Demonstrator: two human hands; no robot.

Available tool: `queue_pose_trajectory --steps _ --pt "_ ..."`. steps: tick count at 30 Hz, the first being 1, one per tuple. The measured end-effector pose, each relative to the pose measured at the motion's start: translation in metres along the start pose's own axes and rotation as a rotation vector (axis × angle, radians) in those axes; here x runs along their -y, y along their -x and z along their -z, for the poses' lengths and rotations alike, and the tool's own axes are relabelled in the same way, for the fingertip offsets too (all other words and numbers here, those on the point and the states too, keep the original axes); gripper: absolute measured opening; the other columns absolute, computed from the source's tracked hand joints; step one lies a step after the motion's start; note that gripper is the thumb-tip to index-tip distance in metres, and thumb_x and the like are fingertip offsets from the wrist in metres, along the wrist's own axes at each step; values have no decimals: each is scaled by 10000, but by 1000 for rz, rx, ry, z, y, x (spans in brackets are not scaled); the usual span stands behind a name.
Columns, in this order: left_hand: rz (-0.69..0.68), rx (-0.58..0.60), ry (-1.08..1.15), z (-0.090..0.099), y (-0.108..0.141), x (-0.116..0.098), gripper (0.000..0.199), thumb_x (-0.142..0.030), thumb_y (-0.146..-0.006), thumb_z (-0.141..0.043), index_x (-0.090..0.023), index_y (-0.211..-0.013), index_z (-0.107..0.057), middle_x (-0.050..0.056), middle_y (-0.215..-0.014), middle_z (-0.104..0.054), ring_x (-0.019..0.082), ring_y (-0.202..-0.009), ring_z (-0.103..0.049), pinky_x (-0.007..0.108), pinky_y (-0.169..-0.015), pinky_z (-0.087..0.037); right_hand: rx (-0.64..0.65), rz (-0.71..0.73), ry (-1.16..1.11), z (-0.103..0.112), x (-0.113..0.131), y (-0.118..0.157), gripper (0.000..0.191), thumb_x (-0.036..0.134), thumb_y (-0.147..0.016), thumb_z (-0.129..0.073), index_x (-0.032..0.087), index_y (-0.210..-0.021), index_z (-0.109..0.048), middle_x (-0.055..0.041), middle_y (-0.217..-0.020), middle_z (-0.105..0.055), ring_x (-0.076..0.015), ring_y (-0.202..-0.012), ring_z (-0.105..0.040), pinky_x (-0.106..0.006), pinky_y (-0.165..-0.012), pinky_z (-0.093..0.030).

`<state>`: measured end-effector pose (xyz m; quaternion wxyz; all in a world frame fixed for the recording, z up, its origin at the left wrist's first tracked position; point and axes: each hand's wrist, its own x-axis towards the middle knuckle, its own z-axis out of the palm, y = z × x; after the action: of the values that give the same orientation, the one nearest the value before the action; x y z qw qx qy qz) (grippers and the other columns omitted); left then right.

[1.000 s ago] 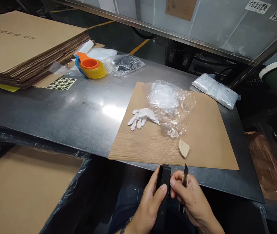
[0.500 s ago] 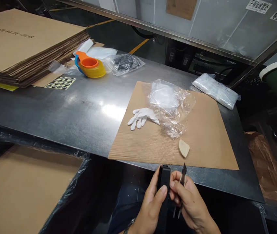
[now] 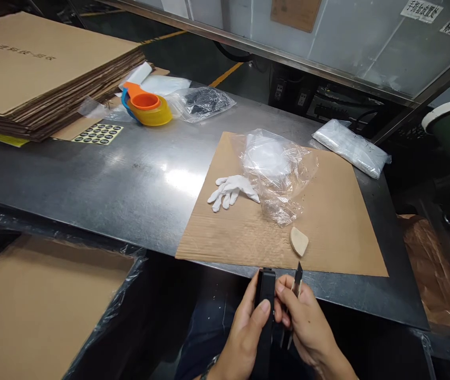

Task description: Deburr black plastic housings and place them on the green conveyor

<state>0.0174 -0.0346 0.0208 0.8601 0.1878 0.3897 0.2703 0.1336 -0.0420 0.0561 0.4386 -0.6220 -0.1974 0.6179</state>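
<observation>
Two bare hands work close together in front of the near edge of a metal table (image 3: 141,211). The left grip (image 3: 242,332) is closed around a long black piece (image 3: 266,287), its thumb laid along the near face; the piece stands almost upright, its lower end lost against dark clothing. Just beside it, the right grip (image 3: 306,314) has thumb and forefinger pinched near the piece's right edge, though I cannot tell whether they touch it. A slim tool (image 3: 297,285) with a dark, pointed tip runs through that same hand, tip up and away from the person.

Beyond the right grip, on a cardboard sheet (image 3: 335,221), lies a pale wedge-shaped block (image 3: 299,241). Farther ahead of both hands are a white glove (image 3: 232,191) and a crumpled clear bag (image 3: 268,158).

The tip looks sharp, so a careless turn of the right wrist could scratch the black piece or nick the bare left thumb. With its fingers already busy pinching, the right grip may hold the tool loosely enough for it to slip. The black piece, held clear of the table, could drop if the left grip slackened.
</observation>
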Motion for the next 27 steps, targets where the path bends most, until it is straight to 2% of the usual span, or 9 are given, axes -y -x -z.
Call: queue_pose_trajectory --steps 3,6,8,11,15,18,22,27 --pt "79 39 33 -1 -2 -2 656 -505 -786 -559 -262 -1356 -342 -20 -635 -515 77 -410 -408 176 -344 -321 1 27 28 2 -1 -3 360 508 -827 -529 180 -711 -437 80 -473 -446 -36 -418 -319 -172 -437 -252" --pt "124 16 58 -6 -1 -7 590 -498 -791 -553 -262 -1306 -386 -7 -724 -516 71 -435 -423 172 -346 -331 -2 120 103 9 -1 -2 344 515 -841 -510 187 -755 -456 78 -521 -424 -62 -485 -413 -189 -503 -333" --pt "133 -7 61 -9 1 -12 551 -477 -795 -557 -266 -1280 -405 -6 -754 -508 65 -452 -433 166 -358 -332 -18 186 228 18 -2 1 331 528 -849 -487 200 -898 -476 68 -590 -453 -85 -547 -466 -205 -550 -365" --pt "123 -24 53 -12 4 -16 544 -464 -798 -561 -280 -1284 -400 -18 -751 -491 53 -451 -409 155 -364 -305 -104 245 560 31 -4 9 316 504 -903 -385 243 -1070 -448 45 -668 -506 -118 -609 -502 -232 -588 -373" --pt "109 -56 44 -12 5 -17 646 -470 -781 -587 -283 -1345 -334 -19 -736 -501 57 -464 -403 164 -385 -301 -220 426 978 39 -6 18 268 413 -937 -344 240 -864 -535 -7 -742 -562 -158 -703 -539 -261 -624 -372" --pt "107 -60 32 -12 4 -17 677 -466 -769 -605 -273 -1356 -329 -16 -738 -513 53 -460 -394 170 -390 -278 -270 601 1172 40 -7 23 219 349 -931 -394 233 -868 -569 -21 -728 -577 -165 -677 -535 -264 -600 -368" --pt "112 -65 4 -12 5 -17 705 -500 -752 -613 -274 -1361 -338 -24 -692 -502 65 -482 -412 173 -405 -273 -280 731 1296 41 -7 26 171 294 -920 -438 217 -957 -586 -29 -718 -582 -157 -639 -519 -264 -573 -359" --pt "127 -84 -15 -13 7 -18 739 -521 -750 -609 -289 -1380 -301 -26 -692 -518 64 -490 -423 181 -436 -299 -241 750 1323 41 -5 27 163 278 -917 -449 212 -958 -592 -25 -711 -580 -152 -632 -517 -265 -571 -353"
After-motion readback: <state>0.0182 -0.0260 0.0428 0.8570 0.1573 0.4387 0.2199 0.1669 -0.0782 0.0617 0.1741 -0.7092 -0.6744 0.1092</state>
